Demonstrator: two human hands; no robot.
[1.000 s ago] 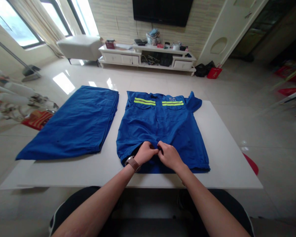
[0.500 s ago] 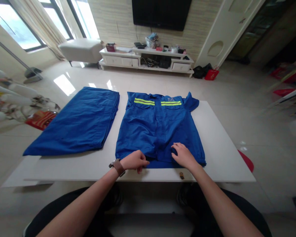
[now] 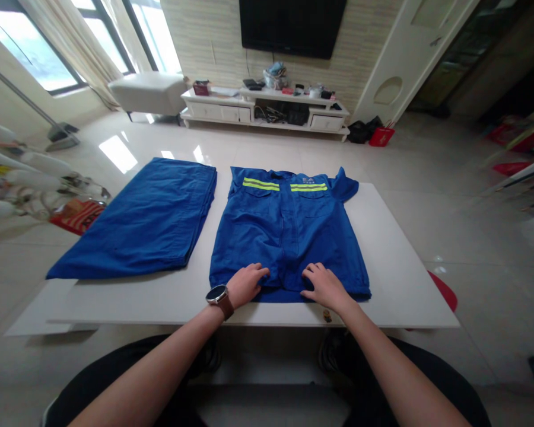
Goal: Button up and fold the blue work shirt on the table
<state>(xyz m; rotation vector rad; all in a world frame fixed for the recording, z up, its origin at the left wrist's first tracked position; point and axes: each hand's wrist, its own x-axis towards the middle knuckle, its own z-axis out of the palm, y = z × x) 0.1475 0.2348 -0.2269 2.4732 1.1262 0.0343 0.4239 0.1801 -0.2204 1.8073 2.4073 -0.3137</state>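
The white counter (image 3: 400, 267) took up the middle of the room, long and pale over the glossy floor tiles. On its left end lay the folded blue trousers (image 3: 146, 219), flat, their near corner hanging past the counter's edge. Just beside them, a strip of bare counter between, lay the blue work shirt (image 3: 285, 231), front up, collar at the far side, two yellow reflective bands (image 3: 285, 186) across the chest and one short sleeve poking out on the right. Down at the near hem were both hands. The left hand (image 3: 245, 284) lay palm down on the hem left of the placket, fingers spread and flat on the cloth, its grip open and pinching nothing. The right hand (image 3: 324, 287) rested on the hem right of the placket, fingers spread as well, tips pressing the fabric, nothing pinched. The two hands were apart, with a small rumpled fold of cloth between them. A wristwatch (image 3: 218, 295) with a brown strap sat on the left wrist, just off the hem. A tiny brownish thing (image 3: 326, 315) lay at the counter's near edge; I could not tell what.
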